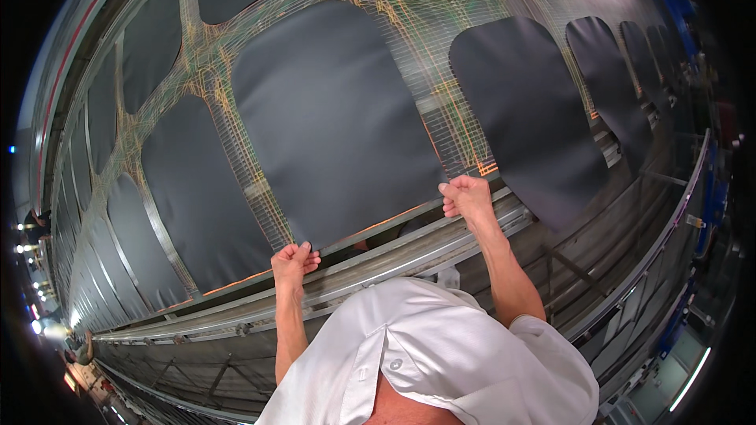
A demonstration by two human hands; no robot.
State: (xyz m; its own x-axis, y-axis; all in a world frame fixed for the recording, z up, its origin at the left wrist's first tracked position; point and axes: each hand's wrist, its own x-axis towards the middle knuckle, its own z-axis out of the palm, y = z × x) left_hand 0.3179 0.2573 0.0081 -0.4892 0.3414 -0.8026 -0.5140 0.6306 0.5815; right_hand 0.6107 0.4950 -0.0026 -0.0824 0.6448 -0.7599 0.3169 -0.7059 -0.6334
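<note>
A large black leather-like sheet (339, 126) with rounded far corners lies in front of me on a wide slatted surface (429, 106) marked with orange and green lines. My left hand (291, 262) pinches its near left corner between thumb and fingers. At the near right corner, my right hand (468, 197) has its fingers closed on the same sheet. An orange line shows along the near edge between my hands. To the right, another black sheet (528, 102) hangs its near end over the surface's edge. A further black sheet (197, 189) lies flat to the left.
Several more black sheets lie in rows on both sides and farther back. A metal rail (378, 256) runs along the near edge, close to my body. At the right is a metal framework (630, 283). A person (81, 350) is at the far left edge.
</note>
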